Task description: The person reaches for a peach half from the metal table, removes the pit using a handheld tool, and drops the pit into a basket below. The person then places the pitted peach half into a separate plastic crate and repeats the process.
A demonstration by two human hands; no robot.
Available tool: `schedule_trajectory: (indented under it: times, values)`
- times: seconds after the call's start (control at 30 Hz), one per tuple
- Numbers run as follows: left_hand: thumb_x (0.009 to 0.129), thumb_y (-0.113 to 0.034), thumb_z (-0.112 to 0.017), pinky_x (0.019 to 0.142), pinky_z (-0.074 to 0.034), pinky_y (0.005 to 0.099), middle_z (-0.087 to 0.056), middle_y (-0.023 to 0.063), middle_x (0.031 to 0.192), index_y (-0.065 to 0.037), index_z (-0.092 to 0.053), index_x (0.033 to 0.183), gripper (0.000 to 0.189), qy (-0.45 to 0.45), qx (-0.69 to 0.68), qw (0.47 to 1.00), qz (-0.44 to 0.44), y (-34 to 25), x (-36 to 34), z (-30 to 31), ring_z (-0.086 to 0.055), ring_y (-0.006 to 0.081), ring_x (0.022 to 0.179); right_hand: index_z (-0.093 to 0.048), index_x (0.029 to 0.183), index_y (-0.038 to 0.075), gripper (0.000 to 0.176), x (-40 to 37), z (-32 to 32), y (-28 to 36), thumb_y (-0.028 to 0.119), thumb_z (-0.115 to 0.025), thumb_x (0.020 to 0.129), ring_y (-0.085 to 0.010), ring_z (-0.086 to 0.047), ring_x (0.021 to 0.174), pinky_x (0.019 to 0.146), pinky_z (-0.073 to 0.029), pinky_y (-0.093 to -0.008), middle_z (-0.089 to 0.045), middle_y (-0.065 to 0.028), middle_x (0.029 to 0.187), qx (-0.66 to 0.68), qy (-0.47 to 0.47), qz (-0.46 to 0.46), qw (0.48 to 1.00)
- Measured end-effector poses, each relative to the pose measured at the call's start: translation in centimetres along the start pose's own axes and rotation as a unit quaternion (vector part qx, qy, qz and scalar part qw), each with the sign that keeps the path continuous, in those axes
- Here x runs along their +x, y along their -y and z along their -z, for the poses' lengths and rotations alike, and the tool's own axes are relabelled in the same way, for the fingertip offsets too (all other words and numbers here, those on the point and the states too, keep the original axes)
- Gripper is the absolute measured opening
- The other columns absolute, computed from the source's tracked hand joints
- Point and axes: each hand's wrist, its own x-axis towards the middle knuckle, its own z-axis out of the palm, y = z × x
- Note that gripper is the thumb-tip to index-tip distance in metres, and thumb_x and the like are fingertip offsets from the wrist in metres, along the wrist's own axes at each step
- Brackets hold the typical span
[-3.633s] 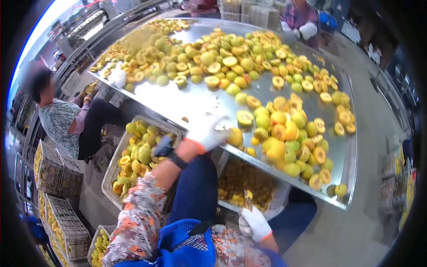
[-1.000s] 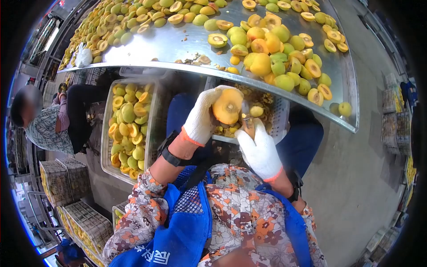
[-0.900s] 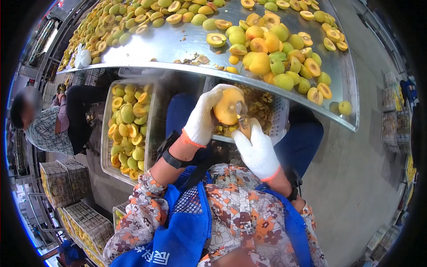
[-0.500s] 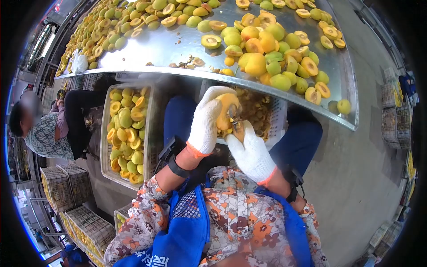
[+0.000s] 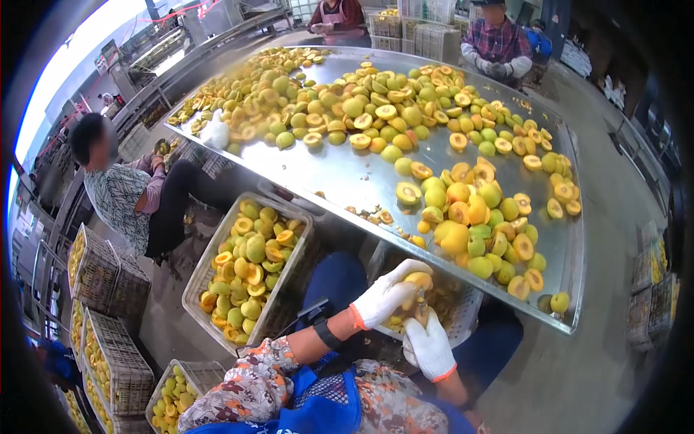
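Fingers curled, the white-gloved right hand (image 5: 430, 349) is gripping 1 brown-handled tool (image 5: 421, 311); the half-closed white-gloved left hand (image 5: 387, 294) is holding 1 yellow fruit piece (image 5: 419, 278) above the white plastic crate (image 5: 471, 315). Beyond, green-yellow fruit (image 5: 479, 267) is lying on the silver metal table (image 5: 285, 170).

Rim (image 5: 506, 296) between left hand (image 5: 385, 294) and fruit pile (image 5: 477, 211)

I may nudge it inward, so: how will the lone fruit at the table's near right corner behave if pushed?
The lone fruit looks round on its visible side, so it would probably roll if whole; its underside is hidden. The table looks smooth and shiny, so the fruit may also slide easily.
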Motion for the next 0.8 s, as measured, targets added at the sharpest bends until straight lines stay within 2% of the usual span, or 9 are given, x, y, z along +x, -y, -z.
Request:
schedule_trajectory:
  times: [0.1, 0.17, 0.2, 0.3, 0.37, 0.53, 0.63, 0.73, 0.8]
  values:
    - [0.101, -0.021, -0.051, 0.103, -0.045, 0.0318, -0.063, 0.0115, 0.124, -0.003, -0.055, 0.135, 0.039, -0.02, -0.02, 0.999, 0.038, -1.0, -0.1, -0.9, -0.058, 0.0149, 0.117, -0.05, 0.114, 0.002, 0.022, 1.1, 0.2, -1.3, 0.018, -0.057, 0.1, -0.0123, -0.051, 0.048, 0.044, -0.041, -0.0286, -0.055, -0.002, 0.064, -0.184, -0.062, 0.157, 0.968]
    - [0.1, -0.017, -0.056, 0.096, -0.049, 0.0291, -0.068, 0.0084, 0.113, -0.005, -0.061, 0.126, 0.03, -0.121, 0.085, 0.989, 0.014, -0.3, 0.1, -2.1, -0.062, 0.0123, 0.108, -0.048, 0.117, 0.002, 0.025, 0.4, -0.4, -0.7, 0.017, -0.057, 0.099, -0.0121, -0.05, 0.047, 0.043, -0.04, -0.0282, -0.053, -0.0021, 0.064, -0.065, -0.041, 0.024, 0.997]
    - [0.098, -0.014, -0.061, 0.09, -0.052, 0.0277, -0.07, 0.0054, 0.102, -0.005, -0.066, 0.117, 0.022, -0.16, 0.097, 0.982, -0.009, -0.2, 0.0, -2.6, -0.064, 0.0103, 0.098, -0.041, 0.126, 0.015, 0.026, 0.2, -0.4, -0.8, 0.012, -0.051, 0.101, -0.0092, -0.038, 0.043, 0.038, -0.031, -0.0258, -0.042, 0.0012, 0.064, -0.003, 0.001, 0.0, 1.0]
    - [0.099, -0.014, -0.06, 0.087, -0.052, 0.0273, -0.069, 0.0053, 0.097, -0.004, -0.066, 0.115, 0.021, -0.136, 0.121, 0.983, 0.005, -0.1, -0.1, -2.7, -0.064, 0.0098, 0.093, -0.041, 0.123, 0.016, 0.024, -0.9, 0.0, -0.5, 0.012, -0.05, 0.102, -0.0086, -0.036, 0.043, 0.038, -0.03, -0.0251, -0.04, 0.0014, 0.064, 0.086, 0.066, -0.057, 0.993]
    - [0.099, -0.015, -0.058, 0.084, -0.052, 0.0266, -0.068, 0.0049, 0.093, -0.003, -0.067, 0.112, 0.02, -0.102, 0.038, 0.992, 0.064, 0.3, 0.1, -2.4, -0.063, 0.009, 0.088, -0.042, 0.119, 0.016, 0.019, -1.7, 0.2, -0.5, 0.012, -0.049, 0.102, -0.0081, -0.034, 0.043, 0.038, -0.029, -0.0244, -0.039, 0.0014, 0.064, 0.098, 0.08, -0.063, 0.99]
    - [0.101, -0.015, -0.053, 0.08, -0.052, 0.027, -0.067, 0.0053, 0.091, 0.0, -0.066, 0.111, 0.022, -0.134, 0.048, 0.989, -0.027, 1.3, -0.4, -3.6, -0.062, 0.0098, 0.086, -0.042, 0.116, 0.017, 0.014, -2.0, 0.0, -0.7, 0.017, -0.047, 0.104, -0.0081, -0.031, 0.042, 0.039, -0.027, -0.0238, -0.038, 0.0014, 0.063, 0.14, 0.094, -0.08, 0.982]
    - [0.101, -0.013, -0.051, 0.08, -0.052, 0.0277, -0.067, 0.0065, 0.091, 0.001, -0.066, 0.11, 0.022, -0.073, -0.094, 0.993, 0.027, 2.1, 0.1, -3.1, -0.063, 0.011, 0.086, -0.044, 0.106, 0.016, 0.007, -2.6, 0.1, 0.6, 0.018, -0.051, 0.105, -0.0091, -0.032, 0.038, 0.038, -0.027, -0.0254, -0.038, 0.0026, 0.062, 0.195, 0.124, -0.116, 0.966]
    - [0.101, -0.013, -0.05, 0.08, -0.052, 0.0284, -0.067, 0.0079, 0.094, 0.001, -0.065, 0.112, 0.023, -0.146, 0.006, 0.989, -0.033, 2.0, -0.4, -3.9, -0.063, 0.0126, 0.086, -0.047, 0.104, 0.016, 0.007, -2.9, 0.5, 0.4, 0.022, -0.048, 0.107, -0.009, -0.031, 0.038, 0.039, -0.026, -0.0256, -0.039, 0.0025, 0.06, 0.243, 0.167, -0.13, 0.947]
    - [0.101, -0.013, -0.049, 0.08, -0.052, 0.0284, -0.067, 0.0088, 0.095, 0.0, -0.064, 0.114, 0.024, -0.118, -0.061, 0.991, -0.017, 2.5, -0.3, -3.4, -0.063, 0.0131, 0.086, -0.049, 0.103, 0.016, 0.009, -2.5, 0.6, 0.0, 0.024, -0.047, 0.108, -0.0086, -0.031, 0.038, 0.039, -0.025, -0.0257, -0.038, 0.0028, 0.06, 0.269, 0.184, -0.137, 0.936]
